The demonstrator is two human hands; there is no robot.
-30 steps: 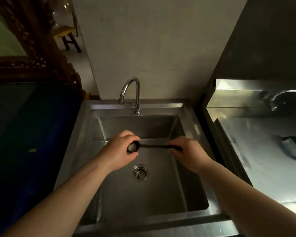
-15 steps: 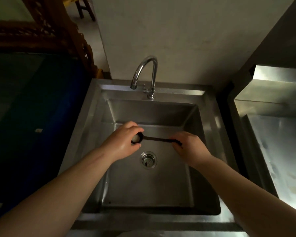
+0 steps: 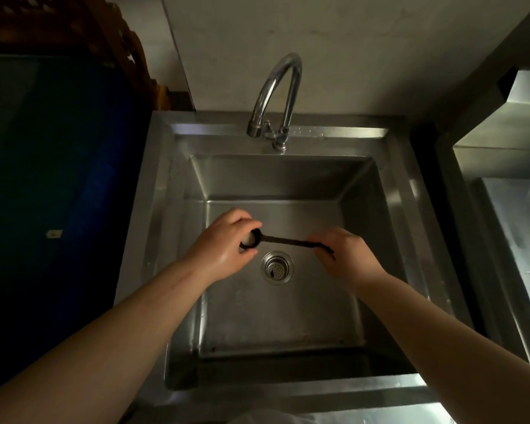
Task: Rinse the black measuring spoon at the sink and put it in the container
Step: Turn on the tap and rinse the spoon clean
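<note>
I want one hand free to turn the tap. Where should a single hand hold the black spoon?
Grip the measuring spoon at the middle of its thin handle, coming from above. It lies level across the sink, bowl at the left hand, tail in the right hand; mid-handle looks best balanced.

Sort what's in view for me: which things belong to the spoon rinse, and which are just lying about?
In the job:
black measuring spoon, held by left hand and right hand
faucet
sink

Just there:
steel counter on the right
carved wooden furniture, upper left
</note>
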